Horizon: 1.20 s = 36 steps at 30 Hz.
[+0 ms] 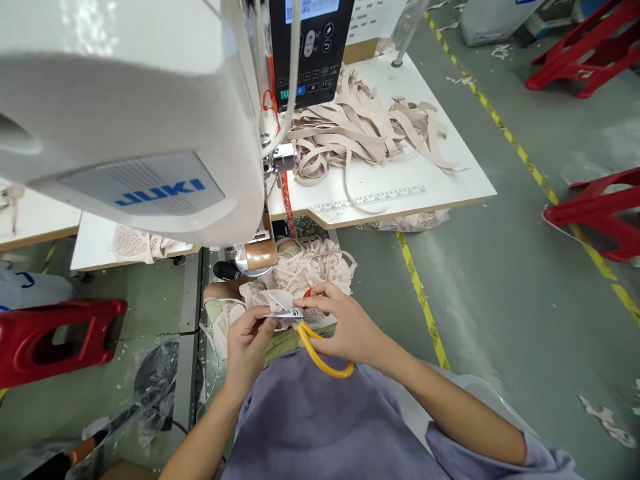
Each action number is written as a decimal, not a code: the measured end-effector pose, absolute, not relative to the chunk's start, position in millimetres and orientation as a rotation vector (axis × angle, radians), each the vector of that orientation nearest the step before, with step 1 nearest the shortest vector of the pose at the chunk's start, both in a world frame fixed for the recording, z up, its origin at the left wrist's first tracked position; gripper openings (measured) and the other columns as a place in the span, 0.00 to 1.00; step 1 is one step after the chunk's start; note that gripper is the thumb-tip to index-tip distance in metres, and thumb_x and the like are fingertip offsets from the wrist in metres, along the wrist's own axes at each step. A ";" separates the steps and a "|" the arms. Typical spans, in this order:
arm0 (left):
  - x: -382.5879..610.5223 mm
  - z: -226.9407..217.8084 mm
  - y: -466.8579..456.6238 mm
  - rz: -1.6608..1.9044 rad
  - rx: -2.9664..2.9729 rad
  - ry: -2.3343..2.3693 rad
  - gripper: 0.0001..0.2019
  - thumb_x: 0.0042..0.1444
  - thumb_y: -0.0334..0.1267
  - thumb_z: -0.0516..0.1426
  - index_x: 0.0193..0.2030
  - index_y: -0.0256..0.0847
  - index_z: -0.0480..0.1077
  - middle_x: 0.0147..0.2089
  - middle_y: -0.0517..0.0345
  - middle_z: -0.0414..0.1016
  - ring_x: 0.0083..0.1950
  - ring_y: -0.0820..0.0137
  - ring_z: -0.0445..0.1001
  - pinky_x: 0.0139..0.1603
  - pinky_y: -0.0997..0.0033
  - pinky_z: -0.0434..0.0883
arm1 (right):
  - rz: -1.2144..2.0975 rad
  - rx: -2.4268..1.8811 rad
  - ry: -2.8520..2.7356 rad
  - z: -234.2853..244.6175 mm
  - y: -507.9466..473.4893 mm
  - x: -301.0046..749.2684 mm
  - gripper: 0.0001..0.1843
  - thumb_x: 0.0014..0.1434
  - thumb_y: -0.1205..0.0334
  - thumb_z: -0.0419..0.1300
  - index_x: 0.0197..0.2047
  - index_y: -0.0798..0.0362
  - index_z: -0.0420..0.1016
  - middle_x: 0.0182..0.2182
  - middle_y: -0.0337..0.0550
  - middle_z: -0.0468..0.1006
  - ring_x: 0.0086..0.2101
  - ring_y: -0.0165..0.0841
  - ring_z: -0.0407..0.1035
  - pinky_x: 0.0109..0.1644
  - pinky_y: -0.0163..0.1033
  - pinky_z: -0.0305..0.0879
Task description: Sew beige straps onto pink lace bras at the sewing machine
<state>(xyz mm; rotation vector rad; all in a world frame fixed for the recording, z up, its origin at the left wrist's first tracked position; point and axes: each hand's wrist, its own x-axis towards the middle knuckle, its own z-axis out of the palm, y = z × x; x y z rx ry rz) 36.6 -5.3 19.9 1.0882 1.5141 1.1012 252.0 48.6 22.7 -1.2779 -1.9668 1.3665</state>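
My right hand [347, 327] is closed on a pair of scissors [324, 363] with a yellow loop handle and a red part at the top. Their metal blades point left. At the blade tips, the thumb and forefinger of my left hand [250, 343] are pinched together; what lies between them is too small to make out. Beneath and beyond both hands, pale pink lace garments [313, 267] are heaped on my lap. Above that heap sits the sewing machine's rounded metal and copper-coloured arm end [257, 257].
A white JUKI sewing machine head [150, 133] fills the upper left, with a control panel [313, 57] beside it. Beige straps [350, 127] lie piled on the white table [400, 193]. Red stools [595, 207] stand on both sides.
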 end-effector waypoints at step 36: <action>8.3 22.9 8.2 0.992 0.503 1.341 0.17 0.52 0.49 0.68 0.35 0.38 0.72 0.33 0.58 0.78 0.28 0.76 0.70 0.29 0.77 0.66 | 1.023 -1.766 -1.827 6.3 92.9 342.2 0.27 0.56 0.50 0.64 0.59 0.43 0.77 0.44 0.48 0.70 0.37 0.41 0.70 0.44 0.49 0.72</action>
